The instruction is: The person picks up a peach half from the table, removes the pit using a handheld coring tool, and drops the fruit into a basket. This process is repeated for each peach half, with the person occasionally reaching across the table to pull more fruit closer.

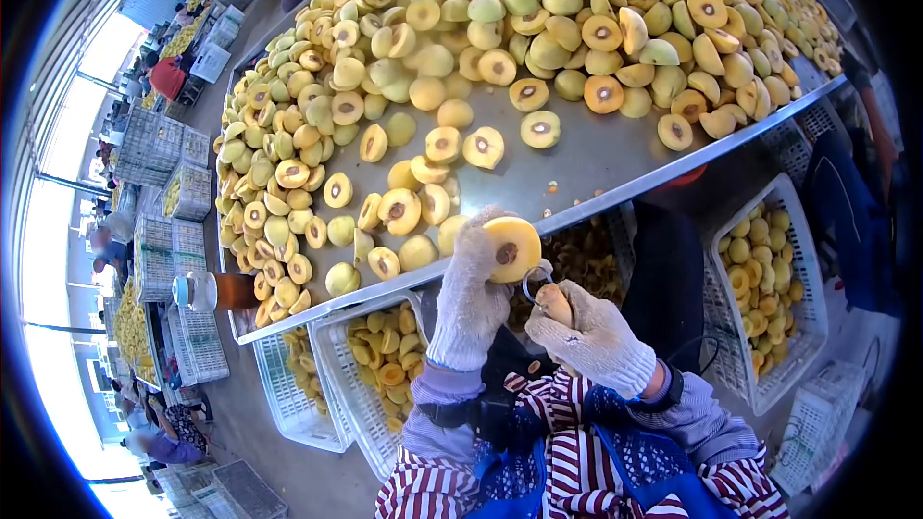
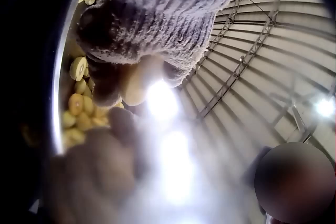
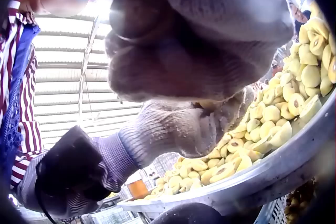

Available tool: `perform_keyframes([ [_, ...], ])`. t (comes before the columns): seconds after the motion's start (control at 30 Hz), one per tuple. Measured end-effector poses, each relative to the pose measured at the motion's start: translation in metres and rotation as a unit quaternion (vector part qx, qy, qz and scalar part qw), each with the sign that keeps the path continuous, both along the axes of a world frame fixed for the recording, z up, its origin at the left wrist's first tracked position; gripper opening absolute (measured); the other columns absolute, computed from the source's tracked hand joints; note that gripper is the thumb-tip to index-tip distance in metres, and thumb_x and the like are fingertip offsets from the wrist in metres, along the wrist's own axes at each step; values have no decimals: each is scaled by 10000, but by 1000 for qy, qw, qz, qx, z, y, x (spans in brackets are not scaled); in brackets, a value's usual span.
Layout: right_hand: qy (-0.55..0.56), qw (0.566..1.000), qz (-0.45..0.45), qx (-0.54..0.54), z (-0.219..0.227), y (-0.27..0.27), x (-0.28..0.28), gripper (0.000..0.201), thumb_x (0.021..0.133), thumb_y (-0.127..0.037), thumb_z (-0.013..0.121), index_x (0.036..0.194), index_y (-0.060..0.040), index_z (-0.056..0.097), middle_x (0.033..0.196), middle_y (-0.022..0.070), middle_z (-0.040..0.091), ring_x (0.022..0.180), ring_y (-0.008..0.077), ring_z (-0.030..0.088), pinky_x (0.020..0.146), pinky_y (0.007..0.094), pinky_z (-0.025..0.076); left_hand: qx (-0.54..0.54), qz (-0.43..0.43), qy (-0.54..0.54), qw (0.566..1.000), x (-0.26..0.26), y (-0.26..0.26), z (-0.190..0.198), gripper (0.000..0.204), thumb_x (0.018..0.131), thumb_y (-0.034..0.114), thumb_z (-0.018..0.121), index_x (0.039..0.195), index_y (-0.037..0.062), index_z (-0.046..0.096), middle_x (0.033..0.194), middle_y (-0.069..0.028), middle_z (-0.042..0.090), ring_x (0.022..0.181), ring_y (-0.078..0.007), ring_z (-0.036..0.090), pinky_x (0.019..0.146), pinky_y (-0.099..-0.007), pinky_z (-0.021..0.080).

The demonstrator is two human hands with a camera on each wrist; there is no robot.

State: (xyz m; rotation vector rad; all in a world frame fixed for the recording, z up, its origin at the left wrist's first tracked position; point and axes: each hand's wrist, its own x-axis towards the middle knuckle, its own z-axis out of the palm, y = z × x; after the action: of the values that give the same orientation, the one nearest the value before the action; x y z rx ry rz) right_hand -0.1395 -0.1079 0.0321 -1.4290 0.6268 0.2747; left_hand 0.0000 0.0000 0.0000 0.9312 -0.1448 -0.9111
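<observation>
In a knit glove, my left hand (image 1: 466, 298) holds a yellow peach half (image 1: 512, 248), its cut face with a brown centre turned up, near the table's front edge. My right hand (image 1: 596, 334), also gloved, grips the wooden handle (image 1: 553, 306) of a pitting tool with a metal ring (image 1: 536, 281) at its tip. The ring stands right by the lower edge of the peach half. In the right wrist view the handle's round end (image 3: 137, 15) pokes out of the fist, while the ring is hidden. Fingers wrap the peach half (image 2: 137, 83) in the left wrist view.
A metal table (image 1: 500, 194) bears a big heap of halved peaches (image 1: 567, 29). Crates of peach halves stand below its edge, at left (image 1: 332, 336) and right (image 1: 812, 303). A jar of brown liquid (image 1: 231, 291) is at the table's left end. Other people work around.
</observation>
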Motion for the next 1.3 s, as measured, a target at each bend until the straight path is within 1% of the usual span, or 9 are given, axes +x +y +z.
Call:
perform_keyframes([
  [0.37, -87, 994, -15, -57, 1, 12, -6, 529, 917, -379, 640, 1296, -39, 498, 947, 215, 695, 887, 392, 695, 740, 409, 550, 96, 125, -202, 967, -56, -2, 32, 680, 985, 554, 489, 1375, -2, 476, 1335, -171, 546, 1159, -268, 585, 970, -389, 502],
  [0.6, -66, 980, 1, 189, 17, 4, -16, 356, 950, -351, 629, 1149, -65, 558, 737, 34, 644, 608, 121, 624, 565, 247, 494, 104, 117, -381, 911, -60, 0, 43, 386, 1032, 214, 485, 1316, -42, 537, 1381, -232, 517, 1261, -311, 523, 1064, -395, 421],
  [0.7, -34, 963, 32, 265, 23, -8, -21, 270, 965, -348, 611, 1022, -87, 581, 654, -23, 582, 515, 44, 529, 466, 183, 407, 86, 96, -582, 803, -48, -2, 44, 346, 1005, 148, 511, 1289, -43, 562, 1379, -254, 515, 1262, -342, 522, 1063, -394, 417],
  [0.73, -27, 965, 47, 257, 24, -9, -22, 258, 970, -347, 603, 990, -91, 581, 636, -28, 570, 493, 40, 512, 438, 181, 382, 72, 92, -476, 872, -53, -3, 40, 316, 986, 132, 537, 1247, -34, 601, 1324, -229, 573, 1212, -316, 569, 1034, -383, 441],
  [0.87, -66, 936, 87, 334, 0, -8, -31, 280, 989, -346, 572, 950, -68, 575, 597, -28, 542, 441, 42, 471, 373, 207, 340, 91, -19, -367, 926, -44, -2, 49, 255, 934, 150, 643, 1141, 4, 675, 1157, -151, 682, 1076, -254, 655, 948, -351, 501],
  [1.0, -85, 847, 66, 521, -3, -2, -41, 295, 1016, -325, 532, 937, -41, 558, 552, -17, 500, 359, 72, 412, 316, 240, 298, 21, -60, -650, 758, -24, -7, 60, 259, 833, 125, 729, 1067, 21, 693, 1147, -164, 682, 1023, -308, 677, 872, -356, 539],
  [1.07, -126, 713, 56, 688, -27, 8, -47, 286, 1033, -299, 504, 942, -31, 549, 530, -8, 481, 323, 88, 380, 301, 250, 295, -2, -64, -642, 764, -25, -9, 61, 273, 840, 140, 727, 1083, 22, 692, 1143, -165, 681, 1030, -300, 676, 874, -352, 536],
  [1.23, -112, 726, 23, 678, 2, 6, -49, 287, 1048, -270, 456, 922, -21, 523, 482, -9, 443, 290, 98, 366, 284, 258, 334, -4, -109, -155, 982, -52, -6, 66, 361, 952, 314, 613, 1072, -14, 700, 1118, -173, 686, 1031, -296, 667, 910, -350, 510],
  [1.3, -117, 697, 20, 707, 1, 7, -49, 295, 1047, -280, 455, 922, -20, 520, 476, -15, 437, 288, 96, 368, 287, 255, 349, 11, -100, -271, 957, -51, -6, 63, 380, 982, 313, 555, 1095, -27, 684, 1124, -184, 686, 1027, -315, 661, 922, -365, 505],
])
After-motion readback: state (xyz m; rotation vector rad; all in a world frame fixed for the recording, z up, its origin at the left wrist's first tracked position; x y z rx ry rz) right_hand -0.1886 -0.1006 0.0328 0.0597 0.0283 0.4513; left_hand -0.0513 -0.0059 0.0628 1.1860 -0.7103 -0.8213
